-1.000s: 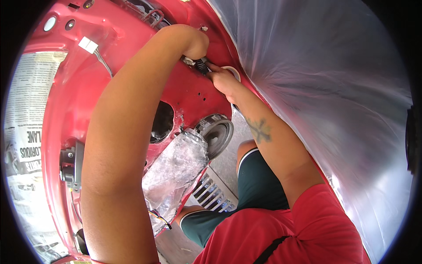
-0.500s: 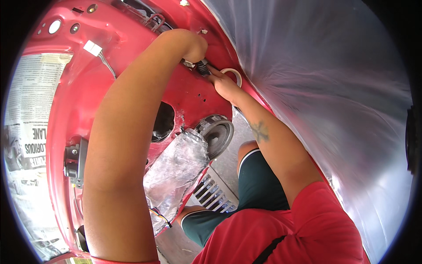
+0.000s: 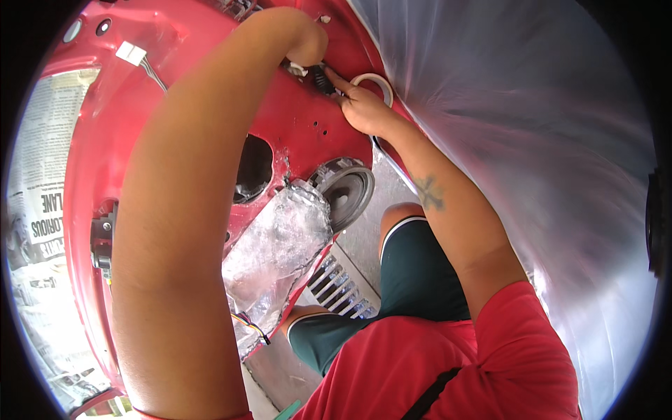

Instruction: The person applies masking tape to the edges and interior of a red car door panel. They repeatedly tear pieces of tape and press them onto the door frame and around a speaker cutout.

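A black ribbed rubber boot (image 3: 323, 80) sticks out from the red car door (image 3: 297, 115), near its edge. My right hand (image 3: 365, 110) reaches it from the right, index finger straight along its side and the other fingers bent close to it. The thumb is hidden. Over the boot's far end bends my left hand (image 3: 308, 40), wrist sharply flexed, with its fingers out of sight behind it. A small whitish piece (image 3: 297, 69) shows just below that hand. Beside my right hand, a pale tape roll (image 3: 386, 87) rests against the door.
Lower on the door are a round speaker (image 3: 348, 196), a dark opening (image 3: 255, 168) and a silvery sheet (image 3: 276, 238). A white connector (image 3: 131, 53) hangs on wires at the left. Newspaper (image 3: 42, 182) covers the window. Plastic sheeting (image 3: 518, 140) hangs at right; a white slatted crate (image 3: 343, 287) stands below.
My view has shifted, so the door sits higher in the picture. My right hand has drawn back slightly from the boot, its index finger straighter. My left hand stays bent over the same spot.
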Tool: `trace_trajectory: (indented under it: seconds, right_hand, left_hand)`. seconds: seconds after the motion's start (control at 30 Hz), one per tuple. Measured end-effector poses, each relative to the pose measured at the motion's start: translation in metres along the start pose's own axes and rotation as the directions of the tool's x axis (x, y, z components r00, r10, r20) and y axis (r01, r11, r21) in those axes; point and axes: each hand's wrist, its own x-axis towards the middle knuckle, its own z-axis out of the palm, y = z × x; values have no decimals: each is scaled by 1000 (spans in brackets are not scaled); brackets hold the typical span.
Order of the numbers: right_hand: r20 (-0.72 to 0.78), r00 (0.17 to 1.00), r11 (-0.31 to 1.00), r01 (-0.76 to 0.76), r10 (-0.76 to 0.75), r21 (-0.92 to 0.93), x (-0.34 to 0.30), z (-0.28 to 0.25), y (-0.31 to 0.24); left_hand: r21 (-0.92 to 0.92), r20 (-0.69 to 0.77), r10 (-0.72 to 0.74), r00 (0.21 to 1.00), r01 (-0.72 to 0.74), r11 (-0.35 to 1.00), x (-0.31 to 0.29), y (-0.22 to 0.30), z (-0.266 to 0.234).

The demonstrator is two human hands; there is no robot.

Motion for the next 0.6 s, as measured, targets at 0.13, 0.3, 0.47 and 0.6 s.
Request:
trace_trajectory:
  seconds: [0.13, 0.3, 0.47, 0.6]
  right_hand:
    - [-7, 998, 992, 63, -64, -105, 5, -1, 7]
    - [27, 989, 973, 145, -143, -177, 13, -3, 11]
    - [41, 999, 985, 25, -19, -170, 2, -13, -7]
    - [-43, 983, 963, 167, -180, -211, 16, 0, 3]
  left_hand:
    - [-170, 47, -139, 989, 145, 975, 5, 2, -7]
    - [-211, 52, -184, 982, 191, 959, 6, 10, -8]
    - [-268, 64, -230, 971, 238, 933, 8, 17, -15]
    - [-301, 97, -250, 963, 268, 915, 2, 19, -15]
